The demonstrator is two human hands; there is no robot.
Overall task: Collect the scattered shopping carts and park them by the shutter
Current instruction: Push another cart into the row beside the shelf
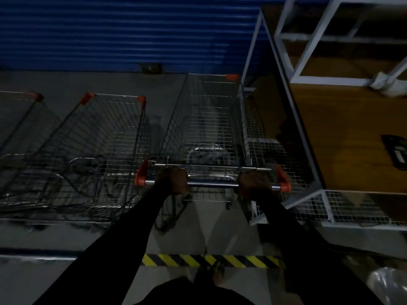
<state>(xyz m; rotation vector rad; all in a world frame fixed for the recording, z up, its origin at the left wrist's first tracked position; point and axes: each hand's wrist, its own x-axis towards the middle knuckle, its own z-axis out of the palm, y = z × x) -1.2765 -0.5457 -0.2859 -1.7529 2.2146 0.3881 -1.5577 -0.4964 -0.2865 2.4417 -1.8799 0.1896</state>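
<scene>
Fingers (176, 173) wrapped round the handle bar (212, 183), cart (209, 119) lined up at the shutter (110, 29)!
Left hand (174, 180) and right hand (253, 183) both clamp it; the cart sits at twelve o'clock, nose near the blue shutter, parked carts (105, 133) at ten o'clock. Danger at two o'clock: the white rack frame (250, 51) runs right alongside the cart, so any rightward drift could snag wire on it, and too hard a shove could bang the shutter.

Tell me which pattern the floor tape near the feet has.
The floor tape has diagonal yellow-and-black stripes; the head view shows it.
</scene>
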